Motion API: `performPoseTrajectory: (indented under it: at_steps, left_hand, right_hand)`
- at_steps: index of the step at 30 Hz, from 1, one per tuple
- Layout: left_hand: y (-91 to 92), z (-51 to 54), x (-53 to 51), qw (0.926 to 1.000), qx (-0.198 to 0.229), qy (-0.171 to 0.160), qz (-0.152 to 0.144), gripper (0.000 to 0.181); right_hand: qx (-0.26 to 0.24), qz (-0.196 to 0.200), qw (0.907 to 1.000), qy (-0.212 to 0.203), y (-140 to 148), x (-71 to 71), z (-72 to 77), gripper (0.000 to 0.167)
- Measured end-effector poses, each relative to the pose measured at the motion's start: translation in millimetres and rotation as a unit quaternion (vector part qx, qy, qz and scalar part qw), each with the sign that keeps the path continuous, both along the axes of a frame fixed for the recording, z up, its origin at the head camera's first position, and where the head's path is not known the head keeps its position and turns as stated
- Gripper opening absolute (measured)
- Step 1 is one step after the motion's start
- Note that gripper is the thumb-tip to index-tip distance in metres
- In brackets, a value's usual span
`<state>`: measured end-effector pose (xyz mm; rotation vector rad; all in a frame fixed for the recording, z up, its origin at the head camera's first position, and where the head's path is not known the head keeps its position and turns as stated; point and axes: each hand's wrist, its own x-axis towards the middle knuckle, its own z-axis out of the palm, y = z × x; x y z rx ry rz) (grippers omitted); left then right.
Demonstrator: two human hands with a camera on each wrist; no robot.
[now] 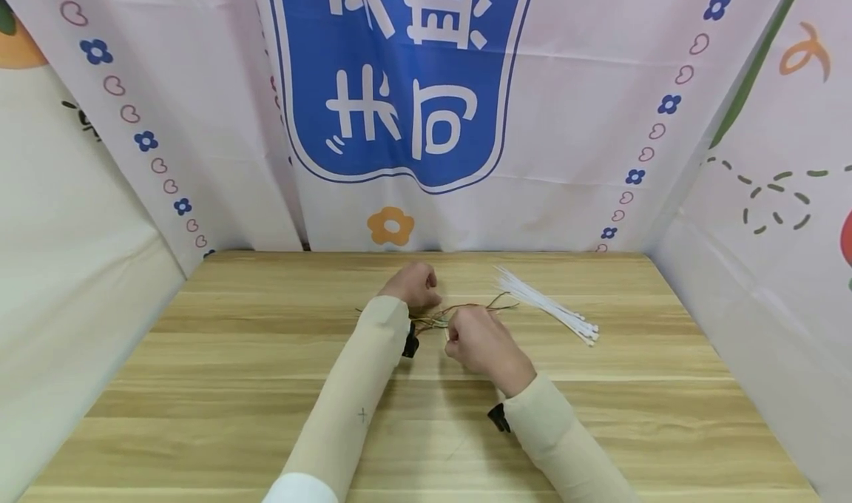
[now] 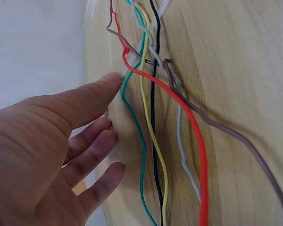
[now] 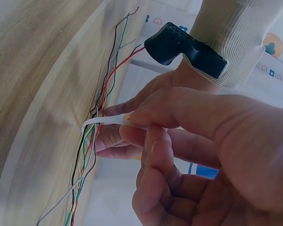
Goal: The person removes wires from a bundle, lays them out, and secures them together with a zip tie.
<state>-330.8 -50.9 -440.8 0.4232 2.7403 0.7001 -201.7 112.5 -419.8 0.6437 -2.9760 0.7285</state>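
Observation:
Several thin coloured wires [image 2: 146, 117], red, green, yellow, black, grey and brown, lie as a loose bundle on the wooden table. A white cable tie [image 3: 101, 120] bends round the bundle. Its end is pinched between the thumb and fingers of my right hand [image 1: 482, 340], seen close up in the right wrist view. On the far side of the wires is my left hand [image 1: 414, 285]. In the left wrist view its thumb [image 2: 96, 92] reaches close to the wires, with the other fingers loosely bent. Whether the left thumb touches the tie cannot be told.
More white cable ties [image 1: 549, 307] lie in a pile to the right of the wires. Printed cloth [image 1: 572, 118] hangs behind the table [image 1: 233, 370] and along both sides. A black wrist camera [image 3: 174, 44] sits on the left sleeve.

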Motion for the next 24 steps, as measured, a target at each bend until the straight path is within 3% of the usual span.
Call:
performPoseTrajectory:
  at_steps: [14, 24]
  left_hand:
    - [3.2, -5.1, -4.8, 0.9995, 0.022, -0.015, -0.014, 0.027]
    - [-0.7, -14.0, -7.4, 0.9937, 0.109, -0.022, -0.016, 0.030]
  right_hand:
    - [0.011, 0.006, 0.9997, -0.019, -4, 0.8, -2.4, 0.043]
    - [0.005, 0.007, 1.0000, 0.001, -3, 0.1, 1.2, 0.042]
